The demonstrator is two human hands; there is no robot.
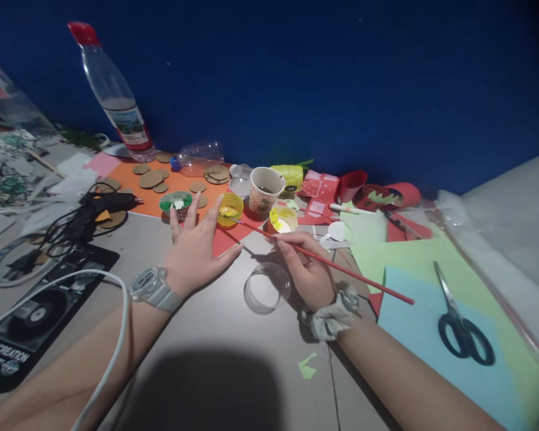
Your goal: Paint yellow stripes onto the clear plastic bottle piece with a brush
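Observation:
My left hand (196, 246) lies flat and open on the table, fingers spread toward a small green-painted cap (175, 203) and resting partly on red paper (227, 239). My right hand (306, 269) pinches a long red paintbrush (341, 270); its tip reaches into a small yellow paint cup (229, 208). A second yellow paint cup (283, 219) sits just beyond that hand. A clear plastic ring (267, 288) lies on the table between my two wrists. A paper cup (265, 189) stands behind the paint cups.
Black-handled scissors (460, 326) lie on blue and green paper at right. An orange sheet (150, 200) with several cardboard discs, a glue gun (99, 203) with cables, and a plastic bottle (114, 96) are at left. Red paper cutouts (377, 194) line the blue wall.

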